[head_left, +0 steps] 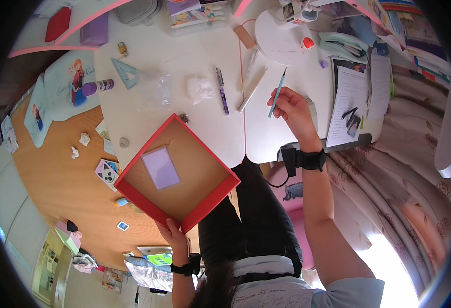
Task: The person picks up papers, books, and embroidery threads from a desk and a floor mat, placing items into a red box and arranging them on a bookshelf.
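My left hand (175, 238) grips the near corner of an open red box (212, 200), its thumb over the rim and the other fingers hidden beneath. The box is tilted and juts over the desk's front edge. Inside its brown interior lies a flat lilac rectangular item (161, 168), with a bit of thin string beside it. Above the desk's right part, my right hand (294, 110) pinches a slim light-blue pen (279, 90) between thumb and fingers, tip pointing away. A white pen (252, 90) and a dark purple pen (222, 91) lie left of that hand.
Crumpled tissue (199, 89), a clear plastic bag (156, 91), a blue set square (125, 73), a purple-capped glue stick (98, 87) and a small padlock (122, 49) lie on the white desk. A round white lamp base (282, 38) stands behind; printed sheets (348, 102) lie right.
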The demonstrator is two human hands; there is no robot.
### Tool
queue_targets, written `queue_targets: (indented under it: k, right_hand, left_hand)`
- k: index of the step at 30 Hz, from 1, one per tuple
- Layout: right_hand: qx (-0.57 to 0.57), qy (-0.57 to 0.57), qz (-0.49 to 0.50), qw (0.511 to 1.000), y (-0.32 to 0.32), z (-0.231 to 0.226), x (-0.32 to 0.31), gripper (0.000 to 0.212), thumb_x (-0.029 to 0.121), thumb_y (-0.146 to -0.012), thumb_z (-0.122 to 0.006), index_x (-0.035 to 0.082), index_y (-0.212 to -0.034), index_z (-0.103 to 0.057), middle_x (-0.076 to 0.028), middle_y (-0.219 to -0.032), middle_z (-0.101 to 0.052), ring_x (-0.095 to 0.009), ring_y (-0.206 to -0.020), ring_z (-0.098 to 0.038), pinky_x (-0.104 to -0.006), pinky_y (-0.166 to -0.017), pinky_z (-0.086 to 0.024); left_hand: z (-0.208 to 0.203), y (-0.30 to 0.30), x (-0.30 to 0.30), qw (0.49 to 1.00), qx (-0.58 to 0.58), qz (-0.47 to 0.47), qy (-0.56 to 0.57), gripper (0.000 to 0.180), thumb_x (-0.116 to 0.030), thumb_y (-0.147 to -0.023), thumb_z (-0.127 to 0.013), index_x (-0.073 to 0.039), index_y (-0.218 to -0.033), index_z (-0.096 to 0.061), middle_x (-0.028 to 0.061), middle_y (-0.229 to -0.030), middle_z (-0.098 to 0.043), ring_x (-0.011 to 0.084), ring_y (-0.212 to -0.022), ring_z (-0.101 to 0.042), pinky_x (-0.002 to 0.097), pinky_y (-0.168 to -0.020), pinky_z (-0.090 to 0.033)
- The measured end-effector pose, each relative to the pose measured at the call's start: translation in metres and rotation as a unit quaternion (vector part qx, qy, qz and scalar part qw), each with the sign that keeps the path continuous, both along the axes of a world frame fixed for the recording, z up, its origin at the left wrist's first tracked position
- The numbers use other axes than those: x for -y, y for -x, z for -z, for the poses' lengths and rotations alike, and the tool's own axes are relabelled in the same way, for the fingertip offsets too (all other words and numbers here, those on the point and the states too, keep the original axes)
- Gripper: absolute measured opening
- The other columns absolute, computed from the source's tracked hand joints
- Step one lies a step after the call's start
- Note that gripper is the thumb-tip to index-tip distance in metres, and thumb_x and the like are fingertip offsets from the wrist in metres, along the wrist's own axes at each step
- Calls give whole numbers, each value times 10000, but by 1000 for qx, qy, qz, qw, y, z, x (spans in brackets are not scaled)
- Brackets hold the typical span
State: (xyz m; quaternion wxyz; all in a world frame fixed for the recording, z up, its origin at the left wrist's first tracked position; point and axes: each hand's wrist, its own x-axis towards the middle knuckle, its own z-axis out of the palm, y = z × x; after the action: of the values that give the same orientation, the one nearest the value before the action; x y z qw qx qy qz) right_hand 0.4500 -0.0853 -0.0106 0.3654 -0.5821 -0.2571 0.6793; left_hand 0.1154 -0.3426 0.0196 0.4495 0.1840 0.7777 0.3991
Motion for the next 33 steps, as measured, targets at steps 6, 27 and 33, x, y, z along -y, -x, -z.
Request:
queue_targets:
  k: [6,27,33]
  right_hand:
    - [-19,-49,-79,995,8,-19,8,89,40,-798,-527,29,-885,-511,-55,-765,-583,-62,-579,-489,-180,-519,-386]
    - [555,27,-152,818,37,68,-5,336,379,-712,-605,50,-758,-554,-126,-650,-595,-307,-646,-586,-373,-602,-468]
    - [585,-51,-174,791,30,52,-23,277,335,-754,-583,68,-816,-541,-114,-768,-609,-291,-693,-591,-386,-594,-461]
  left_hand:
    - [-6,-9,-13,1000,7,9,8,422,-94,-901,-376,-26,-1299,-254,118,-1231,-404,203,-1063,-452,315,-855,-419]
    - [4,-8,-16,999,13,5,31,438,-106,-901,-382,-20,-1303,-232,122,-1236,-394,210,-1070,-453,306,-834,-443]
    - [-4,-8,-22,999,-9,10,42,446,-103,-896,-388,-17,-1306,-234,125,-1237,-393,209,-1069,-447,298,-852,-421]
